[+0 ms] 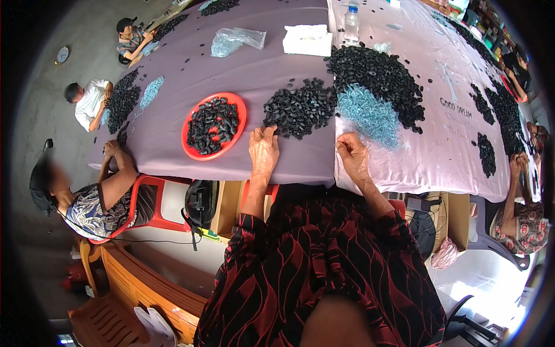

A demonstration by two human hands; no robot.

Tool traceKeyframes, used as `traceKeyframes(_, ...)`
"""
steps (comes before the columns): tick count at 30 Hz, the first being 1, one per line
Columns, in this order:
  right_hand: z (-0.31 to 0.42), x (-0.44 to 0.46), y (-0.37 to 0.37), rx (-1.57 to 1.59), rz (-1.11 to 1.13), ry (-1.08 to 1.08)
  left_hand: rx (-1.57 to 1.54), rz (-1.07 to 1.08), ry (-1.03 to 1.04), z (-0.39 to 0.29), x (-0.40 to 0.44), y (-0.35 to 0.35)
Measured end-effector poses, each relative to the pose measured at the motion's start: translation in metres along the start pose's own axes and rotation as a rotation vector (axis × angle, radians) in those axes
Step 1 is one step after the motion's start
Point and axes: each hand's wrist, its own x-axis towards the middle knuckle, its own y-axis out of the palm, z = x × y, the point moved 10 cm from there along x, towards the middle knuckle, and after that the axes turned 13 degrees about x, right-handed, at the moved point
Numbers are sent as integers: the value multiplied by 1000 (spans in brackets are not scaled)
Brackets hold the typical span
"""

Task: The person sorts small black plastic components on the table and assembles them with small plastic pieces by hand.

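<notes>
My left hand (264, 149) rests at the near edge of a pile of small black parts (299, 109), its fingers curled together at the lowest pieces; whatever they grip is too small to make out. My right hand (352, 151) is over the pink cloth, thumb and fingertips pinched at the lower left edge of a heap of clear bluish pieces (369, 115). What that pinch holds cannot be made out. Left of my left hand, a red plate (243, 118) holds more black parts. A larger black heap (378, 69) lies behind the bluish pieces.
Beyond the piles stand a white tissue box (307, 43), a clear bottle (351, 24) and a crumpled plastic bag (237, 41). A person (92, 205) sits at the left on a red chair; other people work around the table. Cardboard boxes (458, 220) are below the table edge.
</notes>
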Motion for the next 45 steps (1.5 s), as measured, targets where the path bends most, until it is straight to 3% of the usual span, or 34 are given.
traceKeyframes(4, -2, 0, 2, 17, 25, 39, -29, 36, -84, 6, 4, 4)
traceKeyframes(13, 2, 0, 2, -52, 19, -23, 35, 18, -24, 2, 1, 5)
traceKeyframes(15, 2, 0, 3, -29, 27, -8, -503, 27, -286, 24, -7, 14)
traceKeyframes(16, 3, 1, 2, -30, 20, -9, -507, 30, -280, 20, -11, 14)
traceKeyframes(18, 8, 0, 3, -47, 32, -34, -1385, 304, -486, -12, -22, 37)
traceKeyframes(23, 1, -1, 1, 6, 27, -25, -1731, 572, -370, -75, -27, 46)
traceKeyframes(28, 0, 0, 1, 143, 23, -40, -1675, 628, -361, -79, -37, 59)
traceKeyframes(30, 1, 0, 11, 314, 78, 128, -1569, 640, -333, -80, -37, 57)
traceKeyframes(33, 24, -1, 25, 389, 113, 162, -1518, 647, -290, -83, -35, 55)
traceKeyframes(45, 30, -4, 38, 302, 144, 108, -1410, 611, -258, -84, -36, 52)
